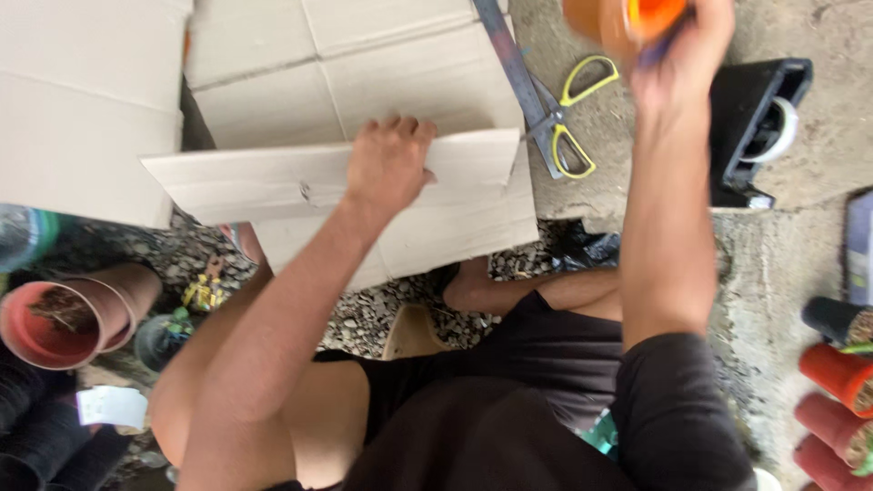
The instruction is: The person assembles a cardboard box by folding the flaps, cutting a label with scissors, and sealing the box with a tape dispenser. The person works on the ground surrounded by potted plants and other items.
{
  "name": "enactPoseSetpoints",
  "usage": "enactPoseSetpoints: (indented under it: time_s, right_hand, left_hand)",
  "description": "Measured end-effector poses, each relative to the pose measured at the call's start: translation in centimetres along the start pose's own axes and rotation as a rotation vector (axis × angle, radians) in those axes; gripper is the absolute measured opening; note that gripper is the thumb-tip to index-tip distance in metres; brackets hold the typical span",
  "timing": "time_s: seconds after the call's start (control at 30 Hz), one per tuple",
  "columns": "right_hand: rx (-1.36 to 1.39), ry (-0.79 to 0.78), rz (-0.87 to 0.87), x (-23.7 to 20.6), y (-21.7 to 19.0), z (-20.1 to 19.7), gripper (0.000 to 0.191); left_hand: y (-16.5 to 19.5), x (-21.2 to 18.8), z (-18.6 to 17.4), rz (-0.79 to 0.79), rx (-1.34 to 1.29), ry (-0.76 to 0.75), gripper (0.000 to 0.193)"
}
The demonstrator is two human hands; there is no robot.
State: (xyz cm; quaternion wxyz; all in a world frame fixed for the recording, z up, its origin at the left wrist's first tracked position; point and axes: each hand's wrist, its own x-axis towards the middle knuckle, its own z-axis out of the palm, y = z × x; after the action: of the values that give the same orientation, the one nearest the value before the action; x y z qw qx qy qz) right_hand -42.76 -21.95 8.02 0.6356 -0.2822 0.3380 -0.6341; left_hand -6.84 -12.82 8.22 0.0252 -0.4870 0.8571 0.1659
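My left hand [389, 168] lies flat, fingers loose, pressing on a cardboard flap [273, 182] of the box [364, 82] before me. My right hand [680, 50] is raised, clenched around an orange pot [618, 18]. Scissors [568, 118] lie on the floor nearby.

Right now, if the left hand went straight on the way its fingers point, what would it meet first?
The left hand lies flat on a cardboard flap, fingers pointing away from the person. Going straight on, it would probably slide over the flap's far edge onto the larger cardboard sheet beyond; depth is unclear.
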Motion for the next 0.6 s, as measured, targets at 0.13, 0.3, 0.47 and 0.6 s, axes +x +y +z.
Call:
enactPoseSetpoints:
  time_s: [0.13,0.3,0.47,0.6]
  right_hand:
    - [0.138,0.105,-0.084,-11.8,0.2,3.2,0.045]
    - [0.305,0.100,0.131,-23.0,2.2,5.7,0.067]
    - [-0.338,0.083,0.035,-28.6,6.4,7.8,0.083]
    - [-0.648,-0.039,-0.006,-29.4,9.4,9.0,0.080]
  left_hand:
    - [0.1,0.0,-0.2,0.116,0.018,0.070,0.062]
    - [0.0,-0.7,0.2,0.236,-0.031,0.045,0.092]
    - [-0.1,-2.2,0.3,0.361,-0.065,0.155,0.068]
    - [-0.3,-2.5,0.3,0.336,-0.165,0.153,0.051]
